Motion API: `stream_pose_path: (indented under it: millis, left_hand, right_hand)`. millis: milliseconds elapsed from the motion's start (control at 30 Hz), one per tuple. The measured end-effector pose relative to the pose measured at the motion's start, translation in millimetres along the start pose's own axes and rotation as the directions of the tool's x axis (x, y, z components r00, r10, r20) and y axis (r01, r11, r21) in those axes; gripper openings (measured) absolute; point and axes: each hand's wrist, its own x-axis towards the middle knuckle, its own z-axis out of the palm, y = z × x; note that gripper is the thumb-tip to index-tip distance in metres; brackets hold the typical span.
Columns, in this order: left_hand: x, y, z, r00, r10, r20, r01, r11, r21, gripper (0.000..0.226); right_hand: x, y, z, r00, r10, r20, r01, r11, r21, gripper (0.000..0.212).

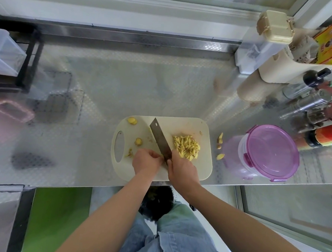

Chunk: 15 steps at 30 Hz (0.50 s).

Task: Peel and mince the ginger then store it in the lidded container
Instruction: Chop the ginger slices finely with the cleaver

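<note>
A cream cutting board (181,125) lies at the front edge of the steel counter. On its right half sits a pile of cut ginger strips (187,146). My right hand (181,169) grips the handle of a cleaver (160,138), whose blade lies on the board just left of the pile. My left hand (147,161) is curled against the blade's near end, and whether it pinches something there is hidden. Ginger pieces (132,120) and scraps (138,141) lie on the board's left half. The clear container with a purple lid (269,152) stands right of the board.
Ginger peel bits (220,141) lie on the counter between board and container. Bottles and a metal shaker (308,104) crowd the right rear, with a cream holder (294,70) behind. A black rack (28,57) stands at the left. A dark bin (156,202) sits below the counter edge.
</note>
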Motion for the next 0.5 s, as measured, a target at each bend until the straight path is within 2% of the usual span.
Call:
stream_pose_path:
  millis: [133,267,500]
  left_hand:
    - [-2.1,-1.4,-0.1,1.0,0.006,-0.027,-0.006,1.0,0.021,0.019]
    - [-2.6,-4.8,1.6,0.998,0.008,-0.059,-0.007,1.0,0.009,0.017]
    - [-1.7,-8.0,4.2,0.997,0.024,-0.071,-0.025,1.0,-0.016,0.016]
  right_hand:
    - [8.6,-0.1,1.1,0.999,0.021,-0.035,-0.02,0.999,0.029,0.022]
    - [8.8,6.3,-2.7,0.997,0.006,-0.072,-0.001,0.997,0.073,0.021]
    - [-0.8,9.6,-4.2,0.998,-0.017,-0.053,0.02,0.998,0.06,0.022]
